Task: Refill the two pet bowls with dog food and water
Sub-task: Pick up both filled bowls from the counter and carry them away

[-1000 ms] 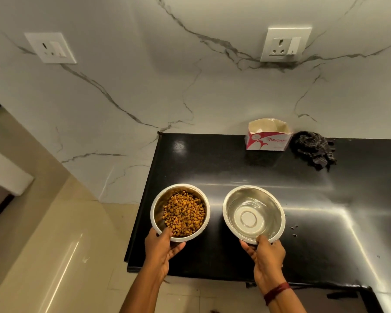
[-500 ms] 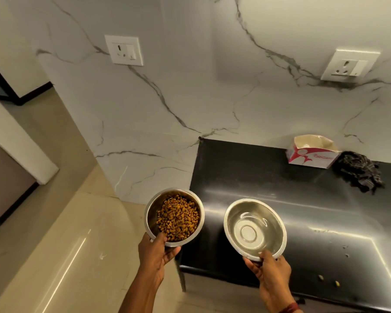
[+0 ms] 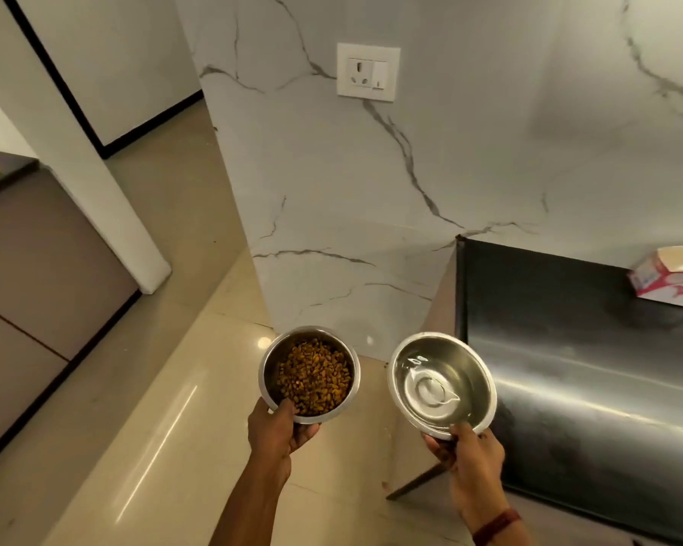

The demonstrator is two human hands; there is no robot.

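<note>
Bowls are both judged filled; the food bowl (image 3: 309, 374) is loaded with kibble (image 3: 314, 378) and is held over the floor (image 3: 154, 388); the water bowl (image 3: 441, 384) holds shallow water and is held at the left end of the counter (image 3: 588, 368), clear of its top; the left hand (image 3: 279, 431) is clamped on the food bowl's near rim, thumb inside, fingers curled beneath; the right hand (image 3: 470, 455) is pinched on the water bowl's near rim likewise; carrying is judged the step in hand; next, both must be kept level, the water bowl above all, and set down at a feeding place not shown.
</note>
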